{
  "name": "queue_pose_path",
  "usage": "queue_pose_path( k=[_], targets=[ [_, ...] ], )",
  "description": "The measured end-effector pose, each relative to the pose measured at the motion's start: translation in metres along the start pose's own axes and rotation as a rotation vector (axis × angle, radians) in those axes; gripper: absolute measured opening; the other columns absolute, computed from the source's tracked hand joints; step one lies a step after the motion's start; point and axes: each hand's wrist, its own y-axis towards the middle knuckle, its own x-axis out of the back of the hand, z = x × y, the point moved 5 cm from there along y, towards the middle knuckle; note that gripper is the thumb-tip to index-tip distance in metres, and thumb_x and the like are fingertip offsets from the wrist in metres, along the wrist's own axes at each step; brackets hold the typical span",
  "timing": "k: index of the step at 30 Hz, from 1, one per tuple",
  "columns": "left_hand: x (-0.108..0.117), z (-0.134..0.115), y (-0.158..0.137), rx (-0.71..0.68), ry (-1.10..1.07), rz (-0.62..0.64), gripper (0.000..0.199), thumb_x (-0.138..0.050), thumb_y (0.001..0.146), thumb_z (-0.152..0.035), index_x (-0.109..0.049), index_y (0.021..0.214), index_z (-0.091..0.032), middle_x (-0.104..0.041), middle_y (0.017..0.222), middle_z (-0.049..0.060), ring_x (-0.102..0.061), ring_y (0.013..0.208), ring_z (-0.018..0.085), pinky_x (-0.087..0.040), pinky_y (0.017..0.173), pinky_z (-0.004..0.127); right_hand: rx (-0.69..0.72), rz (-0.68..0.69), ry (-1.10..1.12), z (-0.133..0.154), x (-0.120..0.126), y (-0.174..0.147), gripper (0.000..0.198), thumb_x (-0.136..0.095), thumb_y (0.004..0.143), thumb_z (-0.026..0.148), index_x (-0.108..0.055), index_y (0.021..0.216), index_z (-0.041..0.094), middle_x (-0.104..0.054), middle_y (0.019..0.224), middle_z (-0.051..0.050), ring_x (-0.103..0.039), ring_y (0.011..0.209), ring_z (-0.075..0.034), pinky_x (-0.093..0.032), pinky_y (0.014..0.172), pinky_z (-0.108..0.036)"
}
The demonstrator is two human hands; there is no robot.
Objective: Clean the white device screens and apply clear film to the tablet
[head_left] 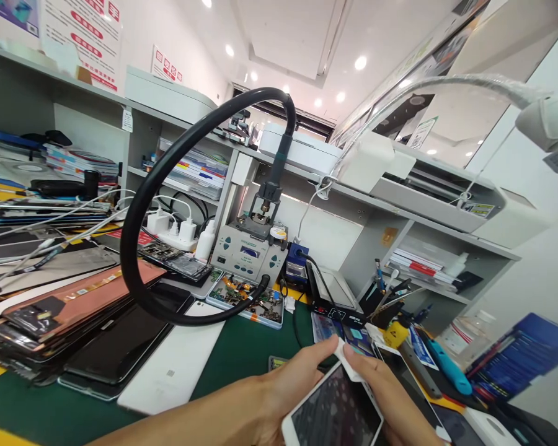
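A white-framed smartphone [337, 409] with a dark, smudged screen lies between my two hands, low in the view. My left hand [295, 375] is closed around its left side, the thumb reaching to the top end. From the right, my right hand [381, 387] grips the other edge. Both thumbs meet at a small white piece [346, 361] over the phone's top end; it looks like a folded wipe, but I cannot tell for sure. The fingers beneath the phone are hidden. Under the hands is the green work mat [246, 353].
A rework station [251, 251] with a thick looping black hose [134, 248] stands ahead. Before it sits a tray of small parts [274, 316]. Left are stacked phone screens [41, 322] and a white tablet-like panel [172, 365]. Right lie tools, a blue-handled tool [451, 368] and a clear bottle [467, 334].
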Motion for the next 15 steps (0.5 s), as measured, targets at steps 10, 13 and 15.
queue_pose_path(
  k=[10,13,15],
  targets=[
    [-0.014,-0.018,-0.017,-0.048,0.078,0.049,0.087,-0.007,0.090,-0.072,-0.068,0.093,-0.010,-0.068,0.068,0.016,-0.065,0.050,0.028,-0.056,0.068,0.050,0.052,0.076,0.042,-0.004,0.004,0.005,0.050,-0.064,0.085,0.065,-0.058,0.078,0.016,-0.062,0.051,0.000,-0.055,0.043,-0.010,-0.037,0.041,-0.017],
    [-0.006,-0.015,-0.013,0.007,0.117,0.003,0.077,-0.015,0.092,-0.065,-0.068,0.088,-0.009,-0.066,0.063,0.018,-0.066,0.052,0.031,-0.056,0.068,0.053,0.056,0.078,0.054,-0.004,0.005,0.006,0.048,-0.062,0.088,0.062,-0.059,0.074,0.015,-0.062,0.053,-0.001,-0.055,0.045,-0.010,-0.037,0.041,-0.017],
    [-0.001,-0.013,-0.010,0.006,0.135,0.001,0.069,-0.026,0.091,-0.064,-0.068,0.088,-0.009,-0.066,0.061,0.017,-0.067,0.054,0.033,-0.056,0.068,0.055,0.050,0.083,0.051,-0.005,0.005,0.006,0.051,-0.060,0.089,0.062,-0.060,0.070,0.014,-0.060,0.053,-0.001,-0.053,0.045,-0.010,-0.038,0.041,-0.018]
  ],
)
